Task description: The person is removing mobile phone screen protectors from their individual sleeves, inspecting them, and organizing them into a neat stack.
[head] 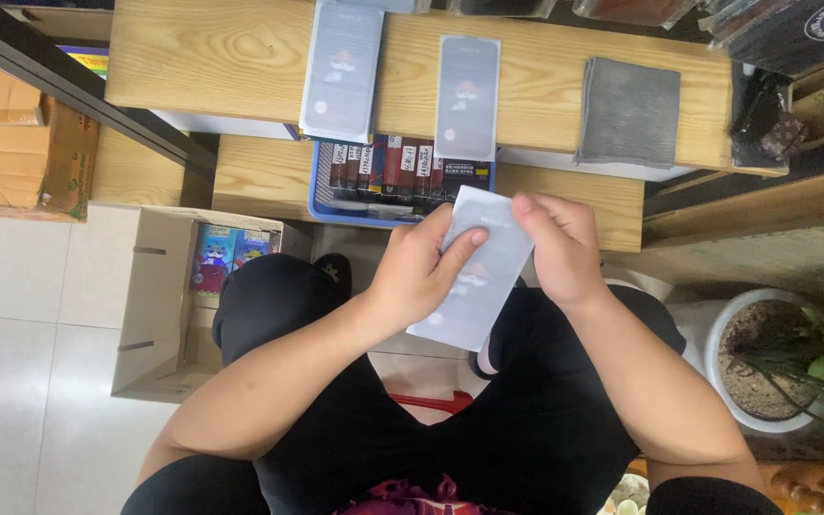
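Head view. A long, pale, translucent sheet (477,272), of the shape of a phone screen protector in its film, is held at the centre of the frame, tilted with its upper end toward the upper right. It is gripped by both hands above the lap. The left hand (419,270) is closed on the sheet's left edge, the thumb laid across its face and the fingers curled behind. The right hand (557,248) is closed on the upper right end, the fingertips pinched over the top corner.

Two similar sheets are seen lying flat on the wooden bench (221,57) across the top of the frame: one (341,69) at upper centre-left, the other (467,97) just right of it, apart from each other. A folded grey cloth (628,113) lies on the same bench at upper right, well apart from the sheets.

Below the bench edge, a blue tray (321,195) filled with a row of small dark boxes is noted on a lower wooden shelf, just above the hands.

An open cardboard box (153,305) holding colourful packets stands on the tiled floor at centre left. A white pot (717,353) with a green plant is seen at the right edge. Black clothing covers the seated person's legs in the lower centre.
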